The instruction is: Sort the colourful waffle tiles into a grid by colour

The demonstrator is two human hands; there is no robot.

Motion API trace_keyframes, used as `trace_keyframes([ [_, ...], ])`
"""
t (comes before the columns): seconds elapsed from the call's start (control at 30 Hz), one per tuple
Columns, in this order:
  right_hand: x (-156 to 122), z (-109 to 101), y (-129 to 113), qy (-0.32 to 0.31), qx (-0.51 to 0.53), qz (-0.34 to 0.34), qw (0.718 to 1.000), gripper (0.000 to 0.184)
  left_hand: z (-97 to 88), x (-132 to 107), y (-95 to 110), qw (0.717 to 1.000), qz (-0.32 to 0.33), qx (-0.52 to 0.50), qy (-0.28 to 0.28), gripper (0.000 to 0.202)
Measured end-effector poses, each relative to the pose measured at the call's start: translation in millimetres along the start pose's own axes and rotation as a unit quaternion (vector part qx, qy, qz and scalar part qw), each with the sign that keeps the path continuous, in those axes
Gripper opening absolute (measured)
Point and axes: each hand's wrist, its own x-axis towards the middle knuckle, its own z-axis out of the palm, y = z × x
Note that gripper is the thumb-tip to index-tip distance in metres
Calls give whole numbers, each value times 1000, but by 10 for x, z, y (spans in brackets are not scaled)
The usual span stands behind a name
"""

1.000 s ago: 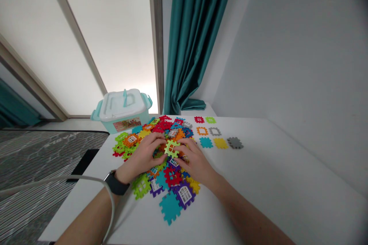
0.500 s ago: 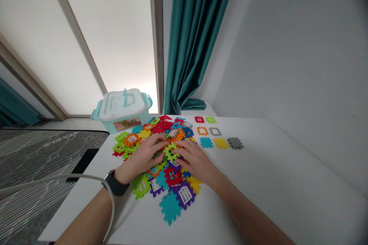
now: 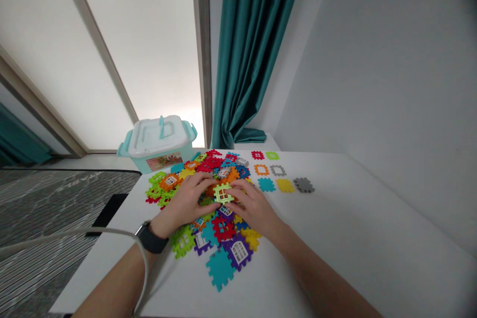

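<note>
Over the middle of a heap of colourful toothed building tiles, a light green window tile (image 3: 223, 193) is held up between both hands. My left hand (image 3: 191, 199), with a dark watch on its wrist, is closed at the tile's left edge, fingers above and thumb below. From the other side, my right hand (image 3: 252, 204) grips the right edge with its fingertips. Just below lie a red tile (image 3: 223, 229), a purple tile with a white arched window (image 3: 239, 252) and a plain turquoise tile (image 3: 219, 269). The hands cover part of the heap.
To the heap's right, separate tiles lie in short rows, among them a yellow tile (image 3: 285, 186) and a grey tile (image 3: 304, 185). A lidded turquoise box (image 3: 160, 141) stands behind the white table (image 3: 335, 258). A pale cable (image 3: 93, 229) crosses my left forearm.
The green tile has turned from a tilted position to nearly square towards me, its window showing more plainly. My fingers have shifted slightly around its edges.
</note>
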Motion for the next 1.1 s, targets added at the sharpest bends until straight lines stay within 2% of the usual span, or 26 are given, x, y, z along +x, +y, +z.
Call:
trace_keyframes([
  [0.1,-7,13,20,19,17,16,1000,22,3,-6,-8,1000,6,21,-1,50],
  [0.27,-1,-3,-22,34,9,24,999,21,9,5,28,998,11,52,17,42],
  [0.47,7,-24,-64,35,-10,35,999,30,38,33,120,998,6,48,49,40],
  [0.6,15,-55,-73,44,-22,23,998,27,57,54,138,997,8,44,57,40],
  [0.87,21,-200,-44,48,-74,2,996,22,77,183,204,997,18,59,39,39],
  [1.1,-5,-321,66,28,-93,37,995,22,213,329,230,997,17,67,37,42],
])
